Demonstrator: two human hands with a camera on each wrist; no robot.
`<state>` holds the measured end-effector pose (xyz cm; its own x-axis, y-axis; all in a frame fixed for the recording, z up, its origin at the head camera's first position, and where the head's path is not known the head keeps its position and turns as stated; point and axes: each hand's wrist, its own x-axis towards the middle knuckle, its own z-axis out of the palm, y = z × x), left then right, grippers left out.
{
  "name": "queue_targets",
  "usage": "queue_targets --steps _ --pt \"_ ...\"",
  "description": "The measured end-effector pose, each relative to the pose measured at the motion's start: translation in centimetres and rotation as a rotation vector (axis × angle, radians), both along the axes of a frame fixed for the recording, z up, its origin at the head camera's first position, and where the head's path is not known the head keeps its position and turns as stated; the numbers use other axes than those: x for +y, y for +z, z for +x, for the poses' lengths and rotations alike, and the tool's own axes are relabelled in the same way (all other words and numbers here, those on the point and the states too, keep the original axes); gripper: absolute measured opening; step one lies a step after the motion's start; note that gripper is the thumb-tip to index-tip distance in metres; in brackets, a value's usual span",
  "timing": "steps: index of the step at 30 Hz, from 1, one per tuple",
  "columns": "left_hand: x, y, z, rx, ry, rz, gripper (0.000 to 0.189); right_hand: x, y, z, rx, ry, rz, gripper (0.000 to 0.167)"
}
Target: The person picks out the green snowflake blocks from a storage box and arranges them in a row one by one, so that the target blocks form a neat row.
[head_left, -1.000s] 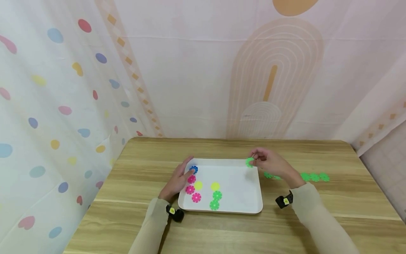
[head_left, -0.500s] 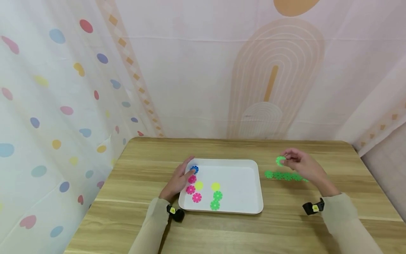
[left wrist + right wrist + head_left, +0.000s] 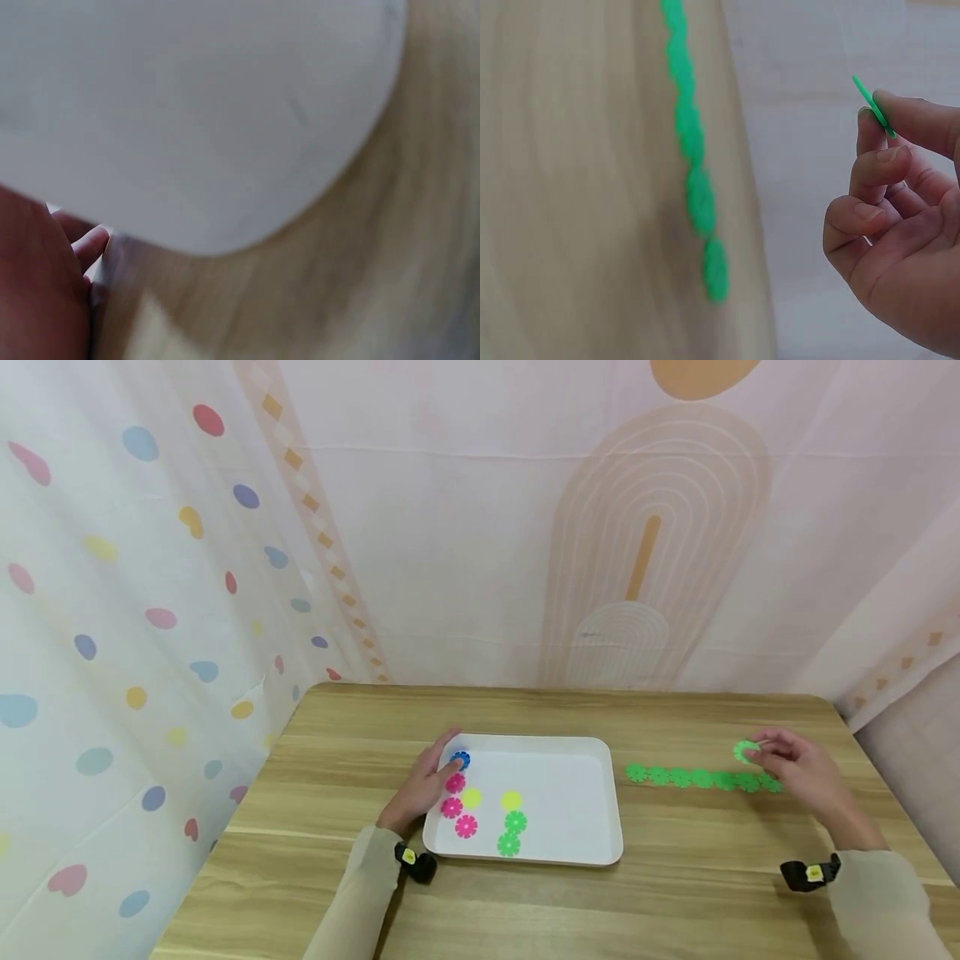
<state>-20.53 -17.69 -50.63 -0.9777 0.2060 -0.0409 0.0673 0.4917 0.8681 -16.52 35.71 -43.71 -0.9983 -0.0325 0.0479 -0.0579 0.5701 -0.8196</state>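
Observation:
My left hand [image 3: 422, 787] holds the left side of a white tray [image 3: 562, 814], its thumb over the rim on a blue snowflake disc [image 3: 464, 757]. The left wrist view shows the tray's wall close up, with part of the hand below it. Farther right, my right hand [image 3: 802, 772] pinches a green snowflake disc [image 3: 869, 100] between thumb and index finger, the other fingers curled. That disc is raised above the right end of a row of green snowflake discs [image 3: 701, 778], laid edge to edge on the table.
Inside the tray lie pink discs [image 3: 466, 826], two yellow discs [image 3: 512, 800] and two green discs [image 3: 509, 844]. The wooden table [image 3: 525, 910] reaches back to a patterned curtain [image 3: 450, 568].
The right hand has carried the green snowflake disc rightward from the tray's far right corner to the row's right end. The left hand and tray have stayed put.

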Motion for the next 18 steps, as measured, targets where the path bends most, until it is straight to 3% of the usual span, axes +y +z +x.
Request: queue_targets --steps 5,9,14,18 --pt "-0.1 -0.3 -0.1 0.003 -0.003 -0.018 0.056 2.6 -1.1 0.5 -0.031 -0.052 -0.068 0.006" --pt "-0.1 -0.3 -0.1 -0.005 0.004 -0.007 0.056 4.3 -1.8 1.0 -0.081 -0.094 -0.068 0.005" --pt "-0.1 -0.3 -0.1 0.003 0.000 -0.004 0.056 5.9 -2.4 1.3 -0.154 -0.126 0.057 0.040" --pt "-0.1 -0.3 -0.1 0.013 -0.003 -0.013 0.056 6.7 -3.1 1.3 -0.171 -0.144 0.127 0.050"
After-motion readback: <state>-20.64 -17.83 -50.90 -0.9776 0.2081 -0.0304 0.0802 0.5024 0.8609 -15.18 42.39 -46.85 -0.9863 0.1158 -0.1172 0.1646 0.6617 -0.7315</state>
